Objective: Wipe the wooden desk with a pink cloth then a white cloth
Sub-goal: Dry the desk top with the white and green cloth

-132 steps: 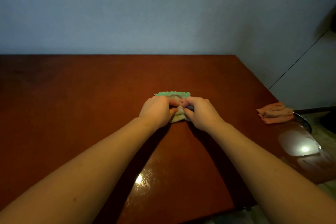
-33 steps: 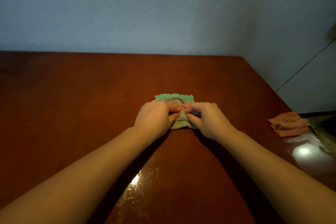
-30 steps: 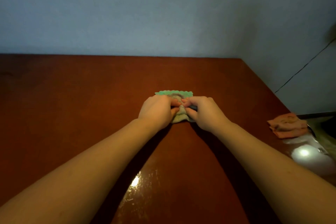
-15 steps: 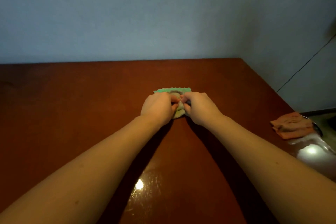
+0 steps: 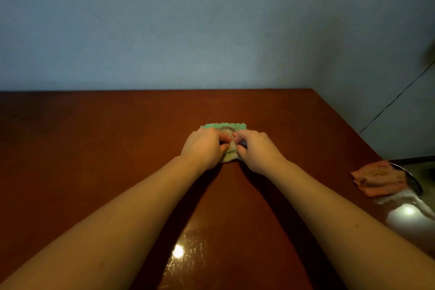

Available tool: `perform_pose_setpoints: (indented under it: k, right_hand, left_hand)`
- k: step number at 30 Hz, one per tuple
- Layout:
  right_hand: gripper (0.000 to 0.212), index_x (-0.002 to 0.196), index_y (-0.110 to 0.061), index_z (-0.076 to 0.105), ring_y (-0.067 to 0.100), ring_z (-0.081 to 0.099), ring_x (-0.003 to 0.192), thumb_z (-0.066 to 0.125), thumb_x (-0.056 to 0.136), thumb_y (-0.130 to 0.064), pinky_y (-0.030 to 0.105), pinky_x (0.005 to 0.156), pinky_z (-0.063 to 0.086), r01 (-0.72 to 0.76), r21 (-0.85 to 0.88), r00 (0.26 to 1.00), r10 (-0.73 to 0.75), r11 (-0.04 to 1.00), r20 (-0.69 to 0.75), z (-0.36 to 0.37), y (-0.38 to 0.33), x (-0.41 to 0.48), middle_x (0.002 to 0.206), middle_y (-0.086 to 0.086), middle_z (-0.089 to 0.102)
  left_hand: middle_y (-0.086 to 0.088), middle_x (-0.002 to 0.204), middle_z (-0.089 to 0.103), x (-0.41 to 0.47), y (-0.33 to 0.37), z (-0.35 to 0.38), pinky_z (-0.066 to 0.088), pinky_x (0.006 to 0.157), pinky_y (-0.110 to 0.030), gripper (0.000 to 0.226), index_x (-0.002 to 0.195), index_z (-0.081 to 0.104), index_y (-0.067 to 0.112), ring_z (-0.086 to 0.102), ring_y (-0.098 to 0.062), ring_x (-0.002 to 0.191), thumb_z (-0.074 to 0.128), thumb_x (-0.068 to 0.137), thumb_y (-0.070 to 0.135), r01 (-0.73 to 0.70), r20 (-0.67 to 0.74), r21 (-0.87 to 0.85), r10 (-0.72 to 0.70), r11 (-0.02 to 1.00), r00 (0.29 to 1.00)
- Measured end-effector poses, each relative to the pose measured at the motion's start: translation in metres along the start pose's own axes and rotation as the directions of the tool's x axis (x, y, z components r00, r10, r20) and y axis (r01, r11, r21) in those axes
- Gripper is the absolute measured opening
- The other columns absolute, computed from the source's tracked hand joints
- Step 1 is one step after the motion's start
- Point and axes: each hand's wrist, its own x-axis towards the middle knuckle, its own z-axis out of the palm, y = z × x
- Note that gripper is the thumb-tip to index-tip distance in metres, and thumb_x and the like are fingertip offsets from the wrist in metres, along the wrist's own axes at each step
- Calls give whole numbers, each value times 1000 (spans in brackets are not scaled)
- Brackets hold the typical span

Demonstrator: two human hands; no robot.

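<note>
item under inspection: the white cloth [image 5: 230, 156]. it lies on the wooden desk [image 5: 94, 160] at mid-depth, roughly centre, well apart from every edge. my left hand [image 5: 204, 148] and right hand [image 5: 257, 151] sit side by side on it. the fingers of both are curled in, bunching the fabric between them. both hands are clenched on the cloth, thumbs nearly meeting over a raised fold.

handling, as i judge it: light and soft, with no stiffness. it crumples where squeezed and will not hold a shape. it should drag across the polished top with little resistance, so downward pressure matters more than grip strength. not fragile. the best hold looks like the present one, a gathered ridge in the middle with the flat underside against the wood. taking it by the far edge would likely let it fold over itself.

appearance: off-white to greyish in this dim light, with a darker smudged patch near the far side. a green scalloped border [image 5: 223, 125] shows beyond my knuckles. most of the cloth is hidden under the hands.

the pink cloth [image 5: 376, 180] lies crumpled at the desk's right edge, with no hand on it. i take the pink pass as done.
</note>
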Motion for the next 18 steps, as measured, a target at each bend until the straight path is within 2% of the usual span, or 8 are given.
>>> perform_pose_setpoints:
  k: [3, 6, 9, 13, 16, 18]
  right_hand:
    - [11, 87, -38, 55, 20, 61, 92, 61, 93, -31, 38, 76, 53, 36, -40, 999, -35, 999, 42, 3, 2, -27, 105, -4, 66]
    - [12, 91, -40, 54, 19, 63, 97, 60, 95, -30, 40, 79, 55, 105, -4, 994, -105, 994, 39, 8, 4, -44, 110, -6, 69]
    - [7, 98, -33, 62, 23, 60, 99, 59, 95, -29, 37, 79, 52, 46, -30, 999, -45, 998, 20, 2, -1, -19, 107, -1, 67]
    - [5, 90, -30, 62, 25, 60, 91, 60, 92, -26, 38, 76, 53, -15, -28, 1000, 15, 1000, 8, -5, -10, 1, 102, 1, 65]
    - [4, 95, -30, 63, 23, 60, 87, 60, 94, -28, 37, 72, 52, 35, -76, 998, -31, 996, 53, 0, -5, -17, 97, -2, 64]
    - [5, 97, -32, 65, 21, 60, 90, 62, 94, -30, 37, 74, 52, 81, -55, 995, -78, 995, 59, 3, 2, -23, 98, -4, 66]
  left_hand:
    - [14, 125, 66, -28, -2, -3, 47, 94, -29, 26, 121, 66, 43, 61, -14, 114, 58, 96, 40, -64, 30, 43, 63, 997, 998]
    - [17, 131, 62, -40, -8, -1, 45, 106, -30, 28, 122, 66, 42, 57, -9, 123, 58, 96, 43, -81, 23, -19, 82, 997, 996]
    - [15, 125, 67, -14, -4, -6, 45, 99, -28, 25, 118, 69, 41, 60, -10, 117, 61, 94, 41, -23, 36, -30, 24, 999, 999]
    - [10, 115, 71, 5, 1, -10, 52, 90, -33, 23, 114, 70, 44, 65, -17, 106, 60, 94, 38, -10, 53, 47, 8, 999, 999]
    - [12, 119, 69, -19, -4, -4, 50, 93, -32, 25, 119, 67, 43, 64, -18, 108, 56, 97, 39, -81, 56, 110, 75, 991, 996]
    - [16, 125, 66, -26, -11, 1, 48, 98, -32, 27, 122, 66, 44, 61, -14, 115, 56, 96, 44, -86, 1, 49, 86, 995, 996]
